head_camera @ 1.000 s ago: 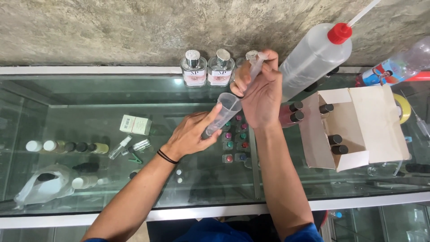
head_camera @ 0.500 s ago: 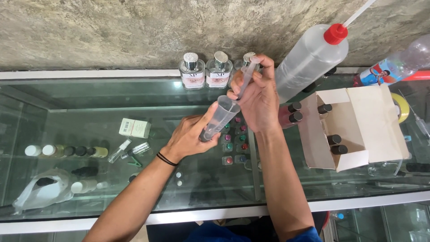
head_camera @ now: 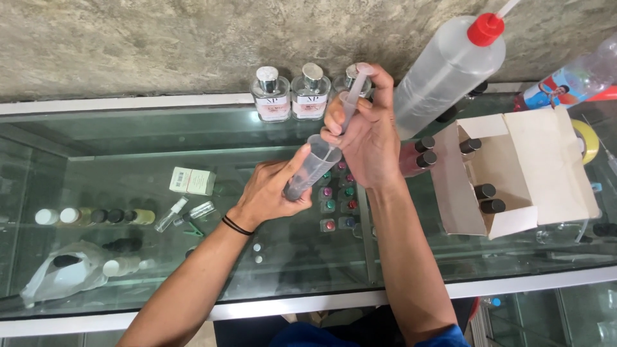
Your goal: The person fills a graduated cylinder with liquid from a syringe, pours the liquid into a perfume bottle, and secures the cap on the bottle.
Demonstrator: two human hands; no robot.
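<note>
Gripping one clear measuring cylinder (head_camera: 308, 168) above the glass counter (head_camera: 128, 135), the left hand (head_camera: 273, 189) is tilting it while the right hand (head_camera: 366, 138) is pinching one syringe (head_camera: 352, 96) into its mouth. Three square glass bottles (head_camera: 290, 95) are standing behind; the third is partly hidden by fingers. One big squeeze bottle (head_camera: 447, 67) is cut off.

One view only, from a camera worn on the head; it looks steeply down, from close above, onto a glass counter (head_camera: 160, 141) whose far edge meets a rough wall (head_camera: 160, 45) at the top of the frame; both forearms enter from the bottom edge; no second view shares the scene.
</note>
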